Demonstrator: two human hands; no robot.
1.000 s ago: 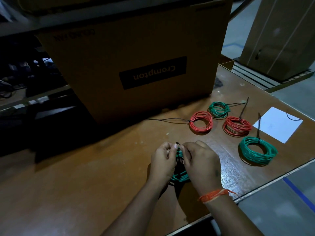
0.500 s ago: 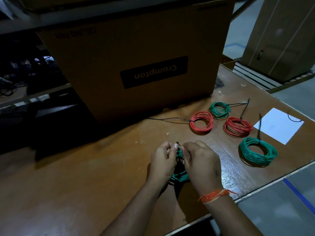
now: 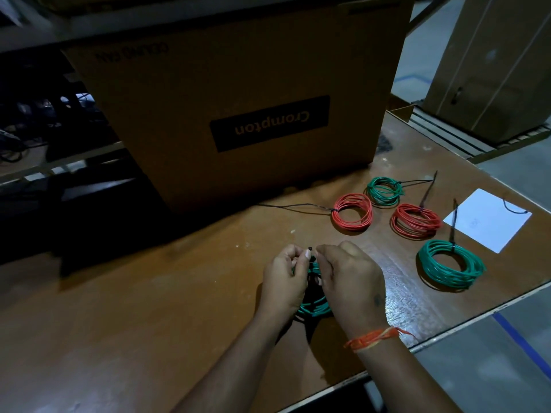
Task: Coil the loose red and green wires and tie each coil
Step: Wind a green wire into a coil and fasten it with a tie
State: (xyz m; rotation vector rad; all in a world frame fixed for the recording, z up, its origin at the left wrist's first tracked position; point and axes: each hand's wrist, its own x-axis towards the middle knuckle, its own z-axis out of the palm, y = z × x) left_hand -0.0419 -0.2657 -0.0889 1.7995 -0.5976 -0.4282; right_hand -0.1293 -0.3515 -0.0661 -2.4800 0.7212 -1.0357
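Between my hands hangs a green wire coil (image 3: 316, 307), mostly hidden by them. My left hand (image 3: 284, 280) and my right hand (image 3: 347, 280) both pinch a thin black tie (image 3: 310, 251) at the top of that coil. On the table to the right lie tied coils: a red coil (image 3: 352, 214), a small green coil (image 3: 383, 190), a second red coil (image 3: 416, 220) and a larger green coil (image 3: 451, 265), each with a black tie sticking out.
A large brown cardboard box (image 3: 226, 93) marked Crompton stands at the back of the wooden table (image 3: 149, 308). A white paper sheet (image 3: 487, 220) lies at the right. The table edge (image 3: 447, 335) runs diagonally at the lower right.
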